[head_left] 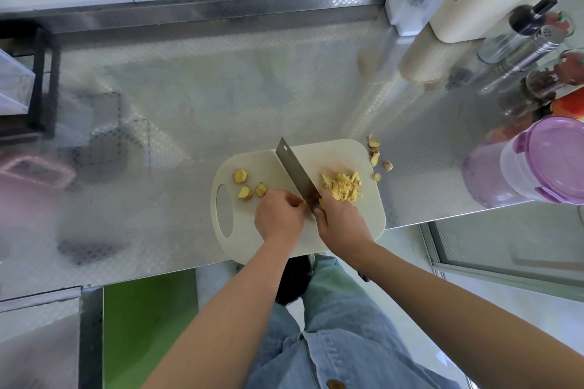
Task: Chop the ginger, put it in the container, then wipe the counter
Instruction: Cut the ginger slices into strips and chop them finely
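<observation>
Head view looks down on a patterned steel tabletop [221,98] that mirrors blurred shapes, with a pale floor and a green panel [148,325] below its near edge. A cream cutting board [357,224] overhangs that edge. On it the right hand [343,221] grips a cleaver [295,174], handle hidden in the fist, while the left hand [278,215] is curled over a ginger piece that is mostly covered. Chopped ginger [343,186] lies beside the blade, unpeeled slices [246,185] to the left. A purple-lidded container [543,161] at right is cut off by the frame.
</observation>
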Demonstrator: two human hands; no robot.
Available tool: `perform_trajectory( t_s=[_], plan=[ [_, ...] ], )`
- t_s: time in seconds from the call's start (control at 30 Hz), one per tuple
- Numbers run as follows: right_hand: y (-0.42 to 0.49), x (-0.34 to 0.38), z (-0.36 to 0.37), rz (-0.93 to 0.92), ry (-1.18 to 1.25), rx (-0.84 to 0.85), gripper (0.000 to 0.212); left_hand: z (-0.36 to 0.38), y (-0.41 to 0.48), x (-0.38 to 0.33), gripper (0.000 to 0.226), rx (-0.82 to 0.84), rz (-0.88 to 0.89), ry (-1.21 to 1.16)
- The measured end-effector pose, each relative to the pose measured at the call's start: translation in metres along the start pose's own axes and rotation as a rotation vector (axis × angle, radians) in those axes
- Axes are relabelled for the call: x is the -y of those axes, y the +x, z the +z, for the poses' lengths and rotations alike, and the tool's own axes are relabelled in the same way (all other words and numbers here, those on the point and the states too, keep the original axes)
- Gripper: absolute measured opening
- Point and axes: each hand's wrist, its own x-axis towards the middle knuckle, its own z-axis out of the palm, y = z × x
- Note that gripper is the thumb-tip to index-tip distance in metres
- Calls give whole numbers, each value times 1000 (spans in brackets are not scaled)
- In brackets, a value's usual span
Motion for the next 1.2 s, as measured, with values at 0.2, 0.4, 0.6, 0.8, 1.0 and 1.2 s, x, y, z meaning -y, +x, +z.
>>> perform_trajectory(
  t_s=[0.2,0.4,0.6,0.8,1.0,1.2],
  plan=[
    [13,2,-6,47,155,-99,17,0,1,1,5,-2,-2,18],
    [2,-4,-15,-60,73,-38,26,0,1,2,5,-5,-2,10],
    [-3,-6,-8,-53,38,-2,18,1,2,1,2,-2,2,-3],
    [1,1,-3,-23,14,19,14,0,1,1,5,-3,2,-3],
    [2,3,0,26,86,-34,16,0,2,0,7,-12,16,5],
    [3,5,-2,17,73,-13,14,1,4,-1,6,-14,10,5]
  ],
)
